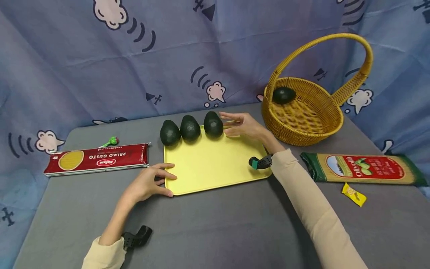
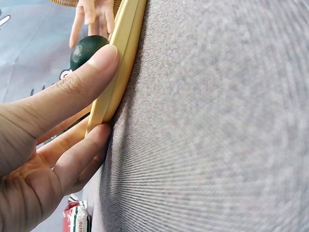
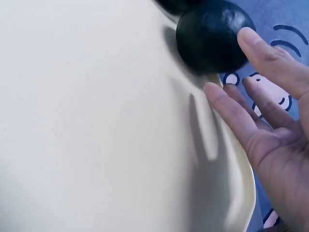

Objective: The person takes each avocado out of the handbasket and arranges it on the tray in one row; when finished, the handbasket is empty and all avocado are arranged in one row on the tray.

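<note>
A yellow tray (image 1: 215, 164) lies on the grey table. My left hand (image 1: 146, 183) holds its near left corner; in the left wrist view the thumb (image 2: 79, 84) lies on the rim with the other fingers at the tray's end. Three dark green avocados stand in a row along the far rim: a left one (image 1: 170, 133), a middle one (image 1: 190, 129) and a right one (image 1: 213, 125). Beside the right avocado is my right hand (image 1: 246, 127), its fingers spread and loose. In the right wrist view the thumb tip overlaps that avocado (image 3: 212, 38); whether they touch, I cannot tell.
A wicker basket (image 1: 302, 138) with a tall handle stands at the back right, another avocado (image 1: 283, 95) inside. Red spaghetti packaging (image 1: 100, 160) and a green lollipop (image 1: 112, 141) lie left. At right are an Olivoila pasta pack (image 1: 366, 169) and a yellow sweet (image 1: 354, 194).
</note>
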Tool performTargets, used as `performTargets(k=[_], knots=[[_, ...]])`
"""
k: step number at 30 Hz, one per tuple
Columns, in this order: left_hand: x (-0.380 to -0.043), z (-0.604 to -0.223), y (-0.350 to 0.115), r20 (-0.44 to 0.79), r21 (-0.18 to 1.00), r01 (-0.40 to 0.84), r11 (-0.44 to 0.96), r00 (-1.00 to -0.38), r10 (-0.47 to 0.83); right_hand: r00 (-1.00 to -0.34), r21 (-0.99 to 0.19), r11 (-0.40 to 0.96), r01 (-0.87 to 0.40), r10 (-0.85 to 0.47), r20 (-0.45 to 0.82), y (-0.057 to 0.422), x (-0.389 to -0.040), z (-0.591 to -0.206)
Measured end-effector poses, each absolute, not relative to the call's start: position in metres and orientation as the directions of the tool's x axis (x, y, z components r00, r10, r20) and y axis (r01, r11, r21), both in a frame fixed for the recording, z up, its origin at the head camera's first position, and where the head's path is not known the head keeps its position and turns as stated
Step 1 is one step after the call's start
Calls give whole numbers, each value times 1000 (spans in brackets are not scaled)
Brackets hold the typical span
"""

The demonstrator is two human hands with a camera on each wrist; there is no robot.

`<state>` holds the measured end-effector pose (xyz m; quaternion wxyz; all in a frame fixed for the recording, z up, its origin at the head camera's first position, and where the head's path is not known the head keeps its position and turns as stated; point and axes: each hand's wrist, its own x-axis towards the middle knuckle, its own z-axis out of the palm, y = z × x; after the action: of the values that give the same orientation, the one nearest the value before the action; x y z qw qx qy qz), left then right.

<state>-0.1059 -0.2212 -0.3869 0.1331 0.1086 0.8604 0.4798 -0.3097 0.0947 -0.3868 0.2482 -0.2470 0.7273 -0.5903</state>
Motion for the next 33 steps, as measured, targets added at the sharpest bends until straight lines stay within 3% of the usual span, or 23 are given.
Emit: performTargets(k=[18, 33], knots=[[-105, -390, -221, -132, 847, 59, 528, -940, 316, -798, -996, 83, -23, -601, -32, 72, -312, -401], [-105, -390, -221, -126, 834, 69, 547, -942, 311, -817, -993, 88, -75, -576, 10, 73, -312, -403]])
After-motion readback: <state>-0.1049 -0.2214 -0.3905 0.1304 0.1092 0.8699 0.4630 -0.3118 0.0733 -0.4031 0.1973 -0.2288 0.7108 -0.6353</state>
